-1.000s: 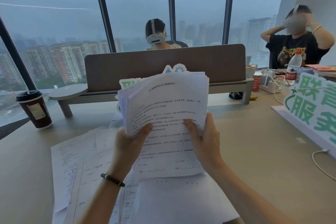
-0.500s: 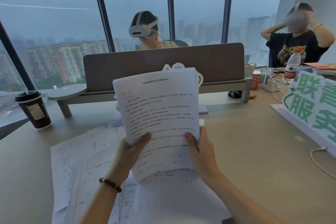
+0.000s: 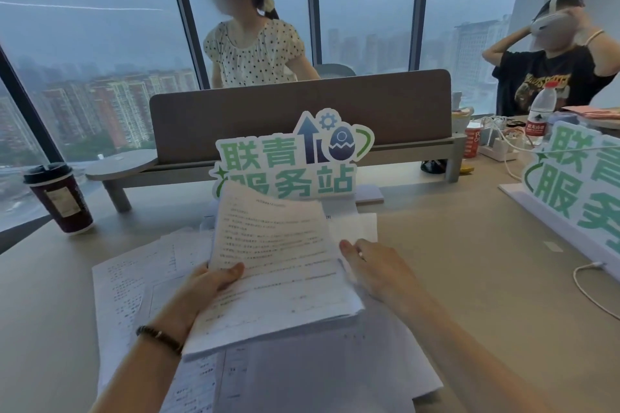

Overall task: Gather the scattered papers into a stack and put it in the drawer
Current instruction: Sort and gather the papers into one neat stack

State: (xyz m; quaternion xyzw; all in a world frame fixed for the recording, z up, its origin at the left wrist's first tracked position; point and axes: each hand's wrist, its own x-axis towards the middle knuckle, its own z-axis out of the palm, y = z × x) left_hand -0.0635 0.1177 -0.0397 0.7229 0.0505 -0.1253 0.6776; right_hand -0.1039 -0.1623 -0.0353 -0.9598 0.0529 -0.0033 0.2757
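Note:
A thick stack of printed papers [image 3: 281, 265] tilts low over the desk, its near edge close to the sheets below. My left hand [image 3: 211, 282] grips the stack's left edge, thumb on top. My right hand [image 3: 375, 265] lies at the stack's right edge with fingers stretched out toward a loose white sheet [image 3: 355, 228] behind it. More loose papers [image 3: 134, 282] lie spread on the desk under and to the left of the stack. No drawer is in view.
A green sign [image 3: 288, 161] stands behind the papers, another sign [image 3: 577, 184] at the right. A dark coffee cup [image 3: 60, 198] sits far left. A white cable [image 3: 590, 282] curls at right. Two people with headsets are behind the grey divider [image 3: 302, 111].
The stack came down from upright in front of me to a low tilt over the desk. My right hand let go of it and moved to its right edge. The person opposite stood up.

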